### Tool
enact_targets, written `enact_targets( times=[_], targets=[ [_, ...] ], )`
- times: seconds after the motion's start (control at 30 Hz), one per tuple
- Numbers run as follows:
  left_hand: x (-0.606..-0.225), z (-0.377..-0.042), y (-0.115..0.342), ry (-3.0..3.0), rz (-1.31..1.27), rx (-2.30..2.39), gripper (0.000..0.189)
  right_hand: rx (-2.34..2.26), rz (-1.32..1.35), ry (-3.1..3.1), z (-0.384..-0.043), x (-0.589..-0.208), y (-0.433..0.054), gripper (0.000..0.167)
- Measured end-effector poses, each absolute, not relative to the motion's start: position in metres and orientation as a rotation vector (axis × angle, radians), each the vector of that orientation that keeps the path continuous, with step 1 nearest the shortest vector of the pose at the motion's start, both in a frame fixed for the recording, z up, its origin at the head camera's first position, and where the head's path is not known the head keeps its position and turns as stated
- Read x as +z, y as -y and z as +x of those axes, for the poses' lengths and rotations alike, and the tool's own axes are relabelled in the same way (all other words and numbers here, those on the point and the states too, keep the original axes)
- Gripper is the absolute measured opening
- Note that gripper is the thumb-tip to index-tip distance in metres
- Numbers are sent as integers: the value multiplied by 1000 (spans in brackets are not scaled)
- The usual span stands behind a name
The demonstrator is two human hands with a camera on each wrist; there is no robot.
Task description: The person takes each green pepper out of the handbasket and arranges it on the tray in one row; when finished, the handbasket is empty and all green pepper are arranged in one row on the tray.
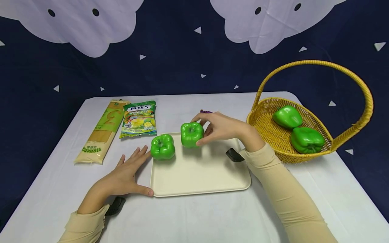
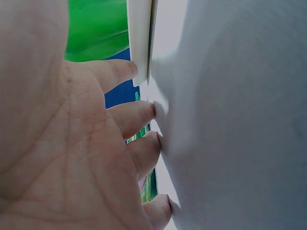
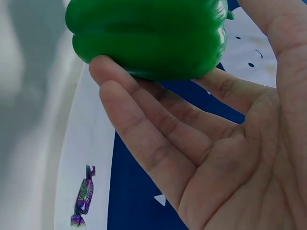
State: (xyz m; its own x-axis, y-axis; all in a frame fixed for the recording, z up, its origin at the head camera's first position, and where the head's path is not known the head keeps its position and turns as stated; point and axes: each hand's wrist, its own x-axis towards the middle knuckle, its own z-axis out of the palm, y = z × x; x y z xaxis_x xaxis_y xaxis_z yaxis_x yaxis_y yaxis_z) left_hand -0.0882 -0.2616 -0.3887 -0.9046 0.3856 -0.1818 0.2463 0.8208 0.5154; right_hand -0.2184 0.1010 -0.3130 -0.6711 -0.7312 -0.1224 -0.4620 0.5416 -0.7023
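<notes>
My right hand [image 1: 223, 127] holds a glossy green bell pepper [image 1: 192, 135] between thumb and fingers, over the back of a cream tray [image 1: 200, 177]. The right wrist view shows the fingers along the side of this pepper [image 3: 148, 38], with its short stem toward the palm. A second green bell pepper [image 1: 162, 147] sits at the tray's back left corner. My left hand [image 1: 126, 177] is spread at the tray's left side, thumb at the front left corner. In the left wrist view, one fingertip [image 2: 128, 70] touches the tray rim [image 2: 140, 43]; the others rest on the tablecloth.
At the right stands a yellow wicker basket [image 1: 262, 131] with a tall handle, holding two green bell peppers [image 1: 287, 117]. A noodle packet [image 1: 104, 131] and a green Fox's candy bag [image 1: 139, 119] lie at the back left. Behind the tray is a purple wrapped candy [image 3: 84, 196].
</notes>
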Motion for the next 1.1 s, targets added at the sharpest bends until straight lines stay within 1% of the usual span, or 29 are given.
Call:
enact_targets(
  times=[0.27,1.1],
  targets=[
    [-389,-88,262,-2726,476,704,142,-926,-944,-2317,-218,-321,-93,69],
    [-387,-88,260,-2720,469,702,141,-847,-920,-2254,-219,-327,-86,76]
  ],
)
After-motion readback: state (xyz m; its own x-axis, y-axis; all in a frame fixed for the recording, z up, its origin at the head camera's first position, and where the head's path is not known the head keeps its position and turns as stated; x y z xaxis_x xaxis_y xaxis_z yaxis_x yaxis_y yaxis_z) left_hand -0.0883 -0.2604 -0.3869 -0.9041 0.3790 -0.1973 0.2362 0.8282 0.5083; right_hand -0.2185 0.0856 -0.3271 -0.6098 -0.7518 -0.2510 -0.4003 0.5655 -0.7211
